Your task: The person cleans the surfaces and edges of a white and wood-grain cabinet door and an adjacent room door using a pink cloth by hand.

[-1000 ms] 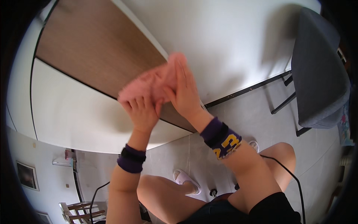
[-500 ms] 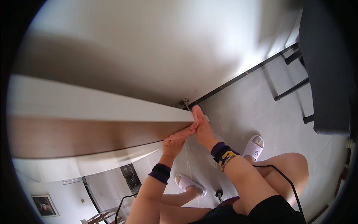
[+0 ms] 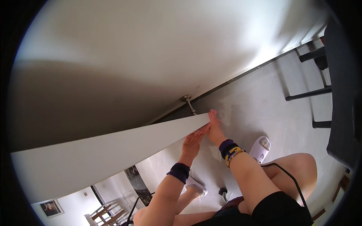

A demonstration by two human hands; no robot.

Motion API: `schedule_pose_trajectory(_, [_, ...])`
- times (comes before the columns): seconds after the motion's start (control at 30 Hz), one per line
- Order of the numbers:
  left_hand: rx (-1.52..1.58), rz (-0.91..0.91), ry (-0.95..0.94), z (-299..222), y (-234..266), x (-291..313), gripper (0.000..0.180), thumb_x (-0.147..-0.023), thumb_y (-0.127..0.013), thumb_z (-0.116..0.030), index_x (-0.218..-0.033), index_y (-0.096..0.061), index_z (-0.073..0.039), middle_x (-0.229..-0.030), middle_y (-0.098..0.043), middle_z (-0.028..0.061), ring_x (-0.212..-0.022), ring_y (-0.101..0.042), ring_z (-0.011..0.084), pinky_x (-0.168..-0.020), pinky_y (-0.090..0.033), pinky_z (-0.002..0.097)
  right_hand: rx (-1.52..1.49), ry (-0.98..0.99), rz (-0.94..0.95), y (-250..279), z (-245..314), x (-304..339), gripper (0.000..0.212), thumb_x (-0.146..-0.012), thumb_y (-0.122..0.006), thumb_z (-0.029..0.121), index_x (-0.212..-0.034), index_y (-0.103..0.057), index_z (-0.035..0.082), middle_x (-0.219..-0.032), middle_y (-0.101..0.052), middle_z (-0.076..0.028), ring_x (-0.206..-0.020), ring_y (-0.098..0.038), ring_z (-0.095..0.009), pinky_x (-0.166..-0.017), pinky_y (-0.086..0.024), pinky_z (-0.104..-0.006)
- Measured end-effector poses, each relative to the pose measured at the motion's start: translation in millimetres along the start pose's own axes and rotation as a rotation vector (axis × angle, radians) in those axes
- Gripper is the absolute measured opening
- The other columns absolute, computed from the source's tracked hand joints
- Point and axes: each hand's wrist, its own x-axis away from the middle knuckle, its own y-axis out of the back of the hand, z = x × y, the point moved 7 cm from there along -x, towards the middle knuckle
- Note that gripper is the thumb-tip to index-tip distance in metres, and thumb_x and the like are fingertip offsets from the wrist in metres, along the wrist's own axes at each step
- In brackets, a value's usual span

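A pink cloth (image 3: 204,129) is bunched at the lower end of a white door (image 3: 124,143), folded around its corner. My right hand (image 3: 215,132) grips the cloth at that corner, and some pink stands up past the fingers. Just to the left, my left hand (image 3: 191,146) presses the other end of the cloth along the door's near side, its fingers laid along it. Part of the cloth is hidden under both hands. Beyond the door, a metal door stop (image 3: 189,104) reaches from the wall to the door.
A white wall (image 3: 169,49) with a dark skirting strip (image 3: 241,77) runs behind. At the right stands a dark chair (image 3: 345,94) with black legs. My feet in pale slippers (image 3: 260,149) rest on the grey tiled floor (image 3: 249,113). Lower left are a wooden chair (image 3: 107,214) and a framed picture (image 3: 52,208).
The door looks turned, its brown-tinged edge no longer visible and more of the door stop showing. Both hands and the cloth have shifted slightly right in view.
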Motion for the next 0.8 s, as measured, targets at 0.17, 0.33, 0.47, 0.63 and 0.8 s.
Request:
schedule_pose_trajectory(0.17, [0.004,-0.007,0.078,2,43,12,0.069,-0.087,-0.064,-0.029,-0.15,-0.039,-0.015,-0.147,-0.047,0.002,-0.139,-0.038,0.0172,-0.121,-0.017,0.0438,-1.007,-0.351,-0.004,-19,-7,-1,0.051,-0.088,-0.066,0.012,-0.13,-0.038,0.002,-0.125,-0.047,-0.016,-0.121,-0.047,-0.03,-0.106,-0.037,-0.0393])
schedule_pose_trajectory(0.33, [0.039,-0.203,0.156,22,99,40,0.063,-0.087,-0.063,-0.028,-0.146,-0.045,-0.015,-0.141,-0.052,0.0037,-0.135,-0.044,0.0216,-0.119,-0.023,0.0458,-0.232,0.019,-0.155,14,65,0,0.043,-0.083,-0.061,0.003,-0.119,-0.04,-0.006,-0.122,-0.045,-0.021,-0.12,-0.044,-0.039,-0.109,-0.033,-0.0445])
schedule_pose_trajectory(0.47, [0.034,-0.335,0.196,38,166,73,0.057,-0.085,-0.066,-0.028,-0.139,-0.052,-0.013,-0.132,-0.058,0.0074,-0.127,-0.05,0.0263,-0.116,-0.028,0.0482,-0.153,0.123,-0.254,34,140,5,0.051,-0.078,-0.059,0.002,-0.124,-0.039,-0.008,-0.123,-0.045,-0.023,-0.119,-0.043,-0.043,-0.103,-0.035,-0.0472])
schedule_pose_trajectory(0.63, [0.031,-0.541,0.266,66,273,127,0.054,-0.083,-0.068,-0.025,-0.132,-0.055,-0.007,-0.128,-0.058,0.0102,-0.126,-0.05,0.0297,-0.114,-0.03,0.0498,-0.283,0.297,-0.149,74,262,21,0.058,-0.08,-0.066,0.01,-0.127,-0.039,-0.007,-0.126,-0.045,-0.023,-0.118,-0.046,-0.041,-0.099,-0.038,-0.0478])
schedule_pose_trajectory(0.8, [-0.006,-0.811,0.337,100,394,184,0.058,-0.082,-0.07,-0.024,-0.136,-0.054,-0.009,-0.13,-0.057,0.0111,-0.124,-0.051,0.0298,-0.113,-0.032,0.0494,-0.306,0.592,-0.016,133,433,32,0.079,-0.085,-0.069,0.011,-0.146,-0.023,-0.007,-0.147,-0.034,-0.027,-0.133,-0.039,-0.043,-0.111,-0.029,-0.0473])
